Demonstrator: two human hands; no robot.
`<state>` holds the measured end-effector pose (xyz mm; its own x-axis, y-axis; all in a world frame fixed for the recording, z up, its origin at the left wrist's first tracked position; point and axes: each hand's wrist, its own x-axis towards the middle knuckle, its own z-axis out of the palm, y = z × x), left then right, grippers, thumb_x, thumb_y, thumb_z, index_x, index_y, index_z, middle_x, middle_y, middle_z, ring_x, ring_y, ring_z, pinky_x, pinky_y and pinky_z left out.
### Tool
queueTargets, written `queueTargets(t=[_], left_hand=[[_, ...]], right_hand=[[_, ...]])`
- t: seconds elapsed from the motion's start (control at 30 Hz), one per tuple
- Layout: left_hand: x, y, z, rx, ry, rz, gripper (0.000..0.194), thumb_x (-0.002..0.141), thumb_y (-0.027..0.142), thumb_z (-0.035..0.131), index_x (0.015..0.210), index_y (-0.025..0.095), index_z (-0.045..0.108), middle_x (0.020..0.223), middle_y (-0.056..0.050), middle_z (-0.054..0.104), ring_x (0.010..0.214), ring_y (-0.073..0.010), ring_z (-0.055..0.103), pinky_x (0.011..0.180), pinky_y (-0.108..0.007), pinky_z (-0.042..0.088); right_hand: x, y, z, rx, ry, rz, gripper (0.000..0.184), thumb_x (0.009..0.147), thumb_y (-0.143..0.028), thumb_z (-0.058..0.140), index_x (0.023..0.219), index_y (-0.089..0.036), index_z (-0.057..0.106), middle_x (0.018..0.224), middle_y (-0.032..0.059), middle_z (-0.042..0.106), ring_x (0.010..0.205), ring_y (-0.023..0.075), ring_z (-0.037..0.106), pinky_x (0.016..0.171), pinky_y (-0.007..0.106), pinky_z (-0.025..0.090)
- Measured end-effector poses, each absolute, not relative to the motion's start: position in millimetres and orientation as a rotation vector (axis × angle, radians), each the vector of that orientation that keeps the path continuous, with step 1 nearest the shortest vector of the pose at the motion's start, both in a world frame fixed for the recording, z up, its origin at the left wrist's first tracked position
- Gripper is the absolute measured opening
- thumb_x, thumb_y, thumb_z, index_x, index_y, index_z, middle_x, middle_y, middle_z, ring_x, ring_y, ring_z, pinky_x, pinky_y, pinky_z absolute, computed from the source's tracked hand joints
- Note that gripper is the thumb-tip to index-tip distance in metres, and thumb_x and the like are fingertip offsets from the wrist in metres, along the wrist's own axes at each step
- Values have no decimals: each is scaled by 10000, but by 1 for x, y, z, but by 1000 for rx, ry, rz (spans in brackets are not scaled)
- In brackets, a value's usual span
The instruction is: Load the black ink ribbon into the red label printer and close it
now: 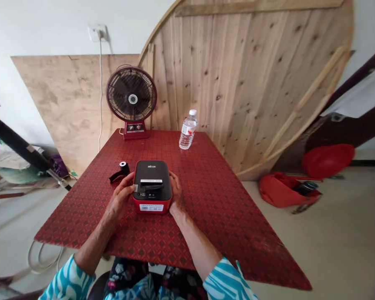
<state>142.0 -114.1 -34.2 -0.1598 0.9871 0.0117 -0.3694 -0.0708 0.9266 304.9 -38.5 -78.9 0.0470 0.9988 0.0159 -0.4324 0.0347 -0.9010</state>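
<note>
Label printer [152, 175] sits long axis front-to-back near the desk's [225, 216] front edge, fingers [127, 185] of left hand [120, 198] and right hand [176, 193] grasping its sides; tape roll [123, 168] lies nearer the left.

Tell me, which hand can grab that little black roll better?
Probably the left hand: it sits against the label printer on the side beside the roll, while the right hand is on the printer's far side.

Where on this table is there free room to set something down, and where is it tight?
The widest free patch of red tabletop lies right of the label printer, below the water bottle. Crowded: the printer, flanked by left hand and right hand, with the black roll.
</note>
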Motion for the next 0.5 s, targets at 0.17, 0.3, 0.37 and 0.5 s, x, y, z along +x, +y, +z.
queueTargets(t=[0.17,0.3,0.37,0.5], left_hand=[[139,-113,-37,870,1015,1517,593,721,354,717,1282,219,583,1241,-75,663,1174,-283,581,940,-339,467],[136,-112,-40,869,1038,1520,616,726,376,728,1298,208,572,1225,-84,673,1140,-277,606,920,-330,477],[134,-110,-44,899,1035,1519,623,720,397,733,1292,206,577,1236,-94,665,1135,-282,610,920,-341,483],[133,-112,-40,994,1204,1612,563,731,422,733,1244,222,616,1284,-89,634,1219,-303,557,1019,-398,442]], right_hand=[[306,-35,-73,-866,-834,1277,469,726,-550,627,1070,-231,631,1132,53,668,1049,244,607,897,392,457],[314,-40,-51,-812,-825,1044,428,764,-507,615,1089,-229,604,1188,68,640,1136,227,577,1018,432,405],[322,-48,-35,-741,-862,981,402,778,-467,632,1108,-240,589,1195,66,640,1132,214,585,1037,439,401],[349,-78,11,-581,-1010,845,343,812,-400,651,1127,-281,588,1200,39,639,1113,202,599,1035,445,421]])
